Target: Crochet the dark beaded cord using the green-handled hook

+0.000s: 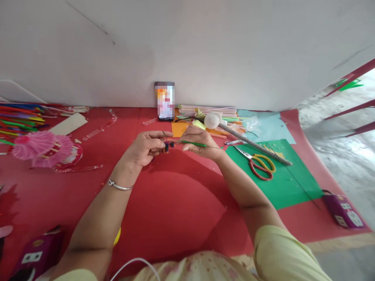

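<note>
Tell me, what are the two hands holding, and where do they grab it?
The left hand pinches a small dark bead piece; the right hand grips the thin green stick near its middle.

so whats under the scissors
The scissors lie on a green sheet, which rests on the red mat. Whatever lies beneath the green sheet is covered.

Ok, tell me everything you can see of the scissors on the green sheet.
The scissors lie flat on the green sheet, right of the right hand and apart from it. One handle loop is yellow, the other red; the metal blades look closed and point up-left toward the hands. A long grey stick with a white wrapped head lies just beyond them. Nothing grips them.
</note>
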